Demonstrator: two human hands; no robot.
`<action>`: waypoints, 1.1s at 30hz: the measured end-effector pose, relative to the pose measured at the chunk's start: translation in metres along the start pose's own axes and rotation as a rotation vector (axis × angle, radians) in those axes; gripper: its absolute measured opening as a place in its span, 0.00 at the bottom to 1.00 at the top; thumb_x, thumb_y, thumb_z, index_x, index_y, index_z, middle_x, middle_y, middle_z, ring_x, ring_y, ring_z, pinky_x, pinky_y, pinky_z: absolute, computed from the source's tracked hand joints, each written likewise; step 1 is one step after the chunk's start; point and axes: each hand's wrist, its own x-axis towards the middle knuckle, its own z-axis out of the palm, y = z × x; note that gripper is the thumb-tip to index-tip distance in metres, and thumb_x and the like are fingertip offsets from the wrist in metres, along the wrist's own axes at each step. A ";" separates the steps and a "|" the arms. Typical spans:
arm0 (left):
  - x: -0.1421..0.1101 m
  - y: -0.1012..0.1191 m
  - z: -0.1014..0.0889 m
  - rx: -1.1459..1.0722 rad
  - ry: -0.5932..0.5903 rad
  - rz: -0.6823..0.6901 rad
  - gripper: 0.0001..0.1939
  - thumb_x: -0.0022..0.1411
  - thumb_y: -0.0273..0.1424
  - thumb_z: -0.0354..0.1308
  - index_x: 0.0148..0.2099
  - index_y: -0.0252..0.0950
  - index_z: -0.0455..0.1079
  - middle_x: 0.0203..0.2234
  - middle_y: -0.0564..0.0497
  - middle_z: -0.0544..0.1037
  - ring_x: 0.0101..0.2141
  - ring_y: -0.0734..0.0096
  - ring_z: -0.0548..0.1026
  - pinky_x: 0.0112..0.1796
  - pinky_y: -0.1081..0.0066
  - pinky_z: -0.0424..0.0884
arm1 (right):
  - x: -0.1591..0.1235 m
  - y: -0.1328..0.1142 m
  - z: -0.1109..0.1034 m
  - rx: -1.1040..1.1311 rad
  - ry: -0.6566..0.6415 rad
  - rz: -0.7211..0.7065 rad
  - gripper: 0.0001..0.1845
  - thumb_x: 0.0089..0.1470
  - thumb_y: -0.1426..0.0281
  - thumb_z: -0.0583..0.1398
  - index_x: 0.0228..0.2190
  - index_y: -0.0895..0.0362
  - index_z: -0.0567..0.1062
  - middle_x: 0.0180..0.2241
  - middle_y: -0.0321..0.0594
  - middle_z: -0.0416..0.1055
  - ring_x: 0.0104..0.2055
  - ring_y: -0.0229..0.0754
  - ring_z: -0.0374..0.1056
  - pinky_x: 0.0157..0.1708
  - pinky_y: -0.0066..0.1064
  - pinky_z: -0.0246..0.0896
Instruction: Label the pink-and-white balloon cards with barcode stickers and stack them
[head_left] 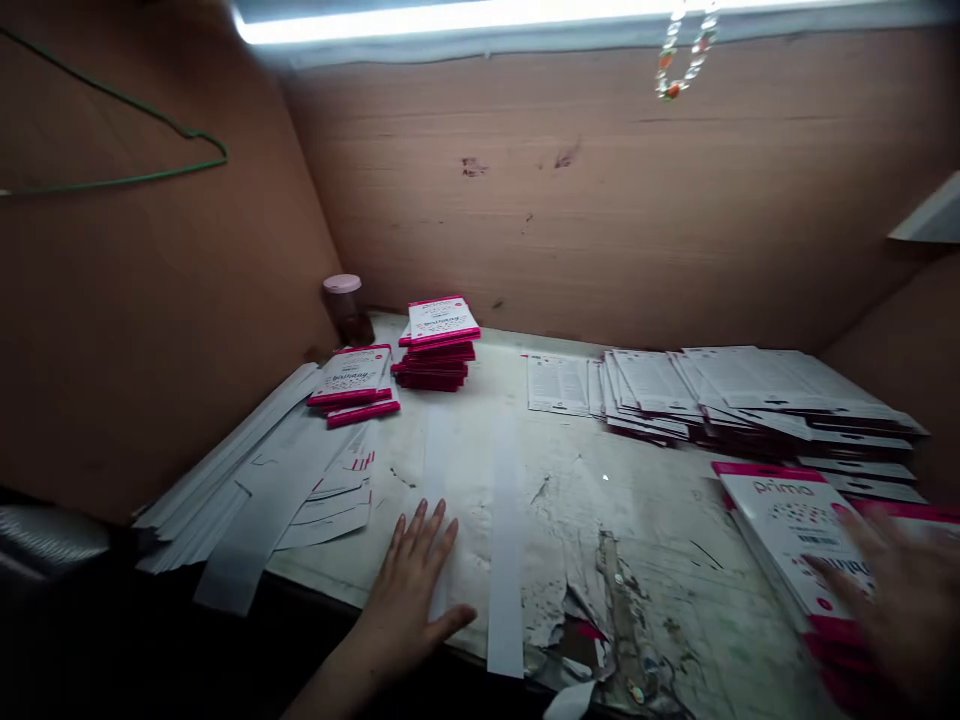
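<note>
My left hand (411, 588) lies flat on the worn table (585, 500), fingers spread, resting on a white paper strip (437, 520) beside a second long strip (505, 560). My right hand (896, 590) is blurred at the lower right, fingers stretched over a pile of white-and-pink cards (795, 530) marked "prima"; whether it grips one I cannot tell.
Two stacks of pink-edged cards (437, 345) (352, 378) sit at the back left near a pink-lidded jar (346, 308). Fanned printed sheets (742, 395) fill the back right. White strips (255, 480) pile at the left edge. Wooden walls enclose three sides.
</note>
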 end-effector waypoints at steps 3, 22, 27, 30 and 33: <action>-0.002 0.006 0.003 -0.058 -0.117 0.014 0.46 0.60 0.56 0.52 0.71 0.42 0.41 0.69 0.41 0.45 0.67 0.39 0.43 0.59 0.36 0.50 | -0.018 -0.134 0.060 0.079 -0.158 -0.444 0.39 0.56 0.57 0.58 0.66 0.47 0.51 0.62 0.47 0.59 0.65 0.55 0.54 0.57 0.54 0.59; -0.019 0.022 0.009 -0.368 0.438 0.171 0.16 0.67 0.21 0.47 0.52 0.36 0.70 0.34 0.45 0.81 0.38 0.66 0.81 0.37 0.72 0.79 | -0.071 -0.178 0.056 0.237 -0.208 -0.497 0.33 0.56 0.79 0.52 0.62 0.51 0.60 0.54 0.44 0.71 0.56 0.52 0.68 0.52 0.46 0.70; 0.003 0.062 0.012 -0.343 0.493 0.160 0.15 0.66 0.22 0.47 0.51 0.34 0.69 0.30 0.44 0.81 0.31 0.65 0.81 0.31 0.71 0.79 | -0.098 -0.167 0.056 0.162 -0.157 -0.390 0.37 0.54 0.82 0.53 0.63 0.50 0.58 0.52 0.44 0.73 0.52 0.52 0.72 0.49 0.44 0.73; 0.016 0.078 0.010 -0.348 0.455 0.159 0.12 0.68 0.24 0.45 0.46 0.35 0.69 0.26 0.46 0.79 0.27 0.67 0.80 0.28 0.73 0.77 | -0.109 -0.163 0.060 0.146 -0.123 -0.306 0.36 0.55 0.82 0.52 0.63 0.48 0.59 0.52 0.44 0.73 0.51 0.51 0.73 0.48 0.43 0.73; 0.028 0.084 0.005 -0.354 0.455 0.119 0.11 0.68 0.23 0.46 0.45 0.35 0.70 0.25 0.48 0.78 0.25 0.69 0.78 0.27 0.75 0.75 | -0.108 -0.162 0.050 0.214 -0.182 -0.272 0.31 0.56 0.75 0.58 0.60 0.47 0.64 0.52 0.43 0.73 0.53 0.54 0.70 0.49 0.46 0.72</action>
